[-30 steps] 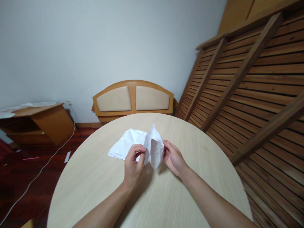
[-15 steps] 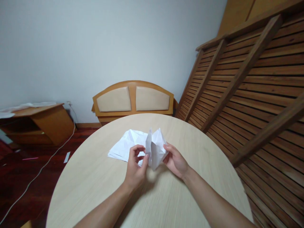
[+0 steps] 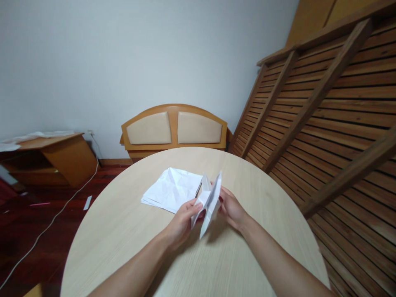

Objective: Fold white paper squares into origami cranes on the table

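Between my two hands is a folded white sheet of paper [image 3: 211, 202], its panels standing up with a gap between them. My left hand [image 3: 185, 218] pinches the left panel, thumb on top near the lower fold. From behind the right panel, my right hand [image 3: 231, 208] grips the paper; its fingertips are partly hidden. Just left of the folded paper, a stack of creased white paper sheets [image 3: 173, 187] lies flat on the round table [image 3: 130, 247].
Beyond the table stands a wooden headboard [image 3: 174, 123] with padded panels. Slatted wooden frames [image 3: 334, 123] lean along the right side. At the left are a low wooden cabinet [image 3: 68, 161] and a white cable [image 3: 55, 218] across the dark floor.
The folded paper has turned and tilted to the right, and its panels face another way. My left hand has moved right and lower along it, its thumb now over the panel.
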The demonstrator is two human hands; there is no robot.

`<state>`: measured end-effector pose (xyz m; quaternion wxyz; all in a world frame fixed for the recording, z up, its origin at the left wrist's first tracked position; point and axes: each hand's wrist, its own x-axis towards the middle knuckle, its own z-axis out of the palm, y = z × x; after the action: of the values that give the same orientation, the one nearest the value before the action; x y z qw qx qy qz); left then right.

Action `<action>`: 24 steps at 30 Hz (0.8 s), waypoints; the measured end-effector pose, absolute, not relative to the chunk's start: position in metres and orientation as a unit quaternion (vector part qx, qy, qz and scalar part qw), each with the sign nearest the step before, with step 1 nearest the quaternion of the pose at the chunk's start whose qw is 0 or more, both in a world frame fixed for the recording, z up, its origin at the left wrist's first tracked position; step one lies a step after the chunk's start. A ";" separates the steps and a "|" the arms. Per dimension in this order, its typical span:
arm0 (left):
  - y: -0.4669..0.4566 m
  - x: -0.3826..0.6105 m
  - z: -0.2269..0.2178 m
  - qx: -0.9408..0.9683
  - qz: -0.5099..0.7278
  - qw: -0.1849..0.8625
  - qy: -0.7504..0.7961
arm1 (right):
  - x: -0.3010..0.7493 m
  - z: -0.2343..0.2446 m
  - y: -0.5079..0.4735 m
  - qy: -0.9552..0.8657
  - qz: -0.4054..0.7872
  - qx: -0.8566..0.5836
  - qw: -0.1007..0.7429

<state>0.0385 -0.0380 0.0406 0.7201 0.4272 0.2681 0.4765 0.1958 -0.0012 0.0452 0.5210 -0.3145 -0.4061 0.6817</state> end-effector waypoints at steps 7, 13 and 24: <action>-0.026 0.027 0.043 0.395 0.541 0.673 0.314 | 0.203 0.052 -0.008 -0.594 0.216 -0.367 0.682; -0.020 0.025 0.040 0.419 0.551 0.638 0.337 | 0.202 0.057 -0.017 -0.722 0.116 -0.356 0.582; -0.020 0.027 0.036 0.429 0.502 0.678 0.322 | 0.197 0.051 -0.009 -0.717 0.276 -0.357 0.531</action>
<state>0.0273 -0.0203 0.0365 0.6780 0.4291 0.3224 0.5022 0.1972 -0.0086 0.0507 0.5311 -0.3567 -0.7171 0.2763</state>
